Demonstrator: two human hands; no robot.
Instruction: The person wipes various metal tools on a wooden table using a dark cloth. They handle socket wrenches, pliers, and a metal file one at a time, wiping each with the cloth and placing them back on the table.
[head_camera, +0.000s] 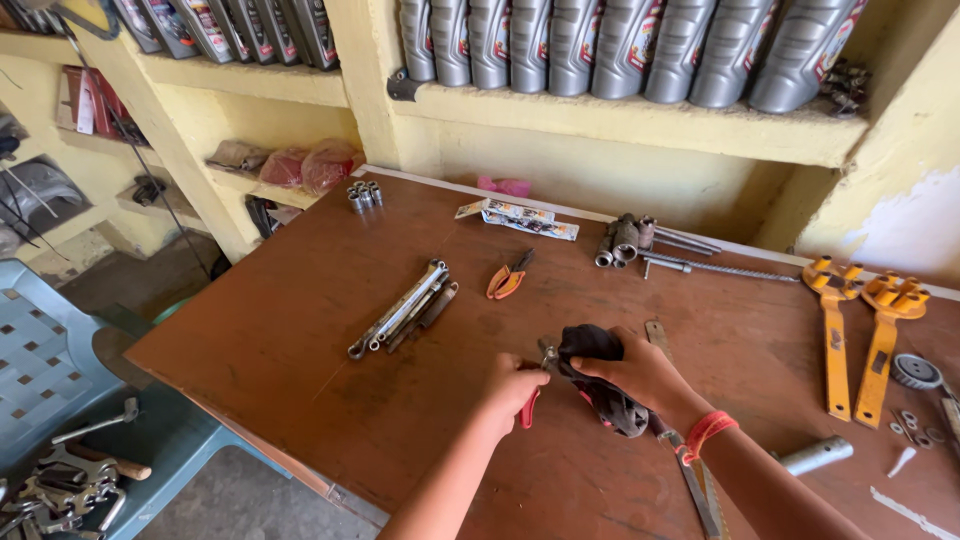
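We record, from the left, a row of chrome open-ended spanners (402, 310) lying on the brown wooden worktop (280, 340). The left hand (512, 388) has its fingers curled tight around the red-handled pliers (534, 392), held just above the worktop's near middle. The right hand (640, 375) pinches a crumpled dark cloth (598, 380) against the tool's metal head. We judge the pliers stiff, moderately heavy and possibly greasy, best gripped by the handles; the cloth is soft and limp. Behind, a flat printed card packet (520, 218) lies near the wall; grey plastic bottles with red-and-white labels (620, 45) line the shelf above.
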